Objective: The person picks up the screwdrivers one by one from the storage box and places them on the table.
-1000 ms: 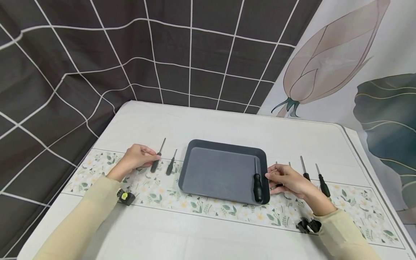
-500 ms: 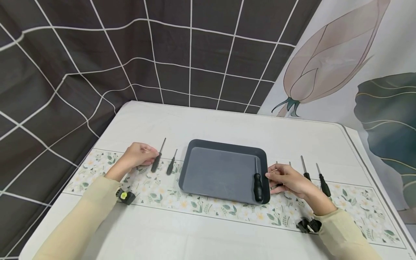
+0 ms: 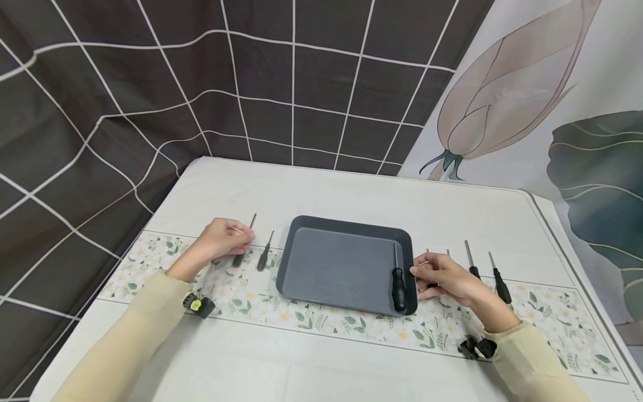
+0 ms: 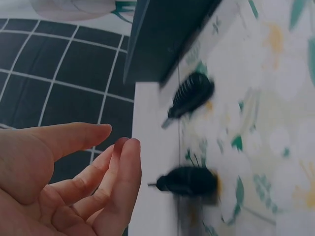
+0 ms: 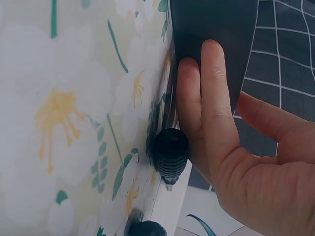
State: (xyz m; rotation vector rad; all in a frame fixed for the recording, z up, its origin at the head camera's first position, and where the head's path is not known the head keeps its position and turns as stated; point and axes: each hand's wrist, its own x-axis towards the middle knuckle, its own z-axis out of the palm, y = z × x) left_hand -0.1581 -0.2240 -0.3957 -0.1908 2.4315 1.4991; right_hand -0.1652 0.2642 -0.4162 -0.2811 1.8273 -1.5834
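Note:
My left hand [image 3: 221, 240] hovers over a black-handled screwdriver [image 3: 238, 260], hiding part of its handle and shaft. In the left wrist view, its thumb and fingertips stand apart with nothing between them. Just right of that lies a smaller screwdriver [image 3: 263, 261]. A dark grey rectangular tray [image 3: 326, 268] lies mid-table, with a larger black-handled screwdriver [image 3: 398, 290] along its right side. My right hand [image 3: 447, 277] pinches the tray's right edge, thumb at the rim and fingers [image 5: 214, 93] against the outer wall. Close below those fingers is a ribbed black handle [image 5: 171, 152].
Several more screwdrivers lie right of the tray, some partly behind my right hand; one [image 3: 502, 290] is outermost. A floral band [image 3: 311, 319] crosses the white table [image 3: 236, 357]. Dark gridded cloth [image 3: 261, 72] hangs behind and on the left.
My left hand has shifted a little to the right, from beside the left screwdriver's handle to over it. The tray, the screwdrivers and my right hand look unmoved.

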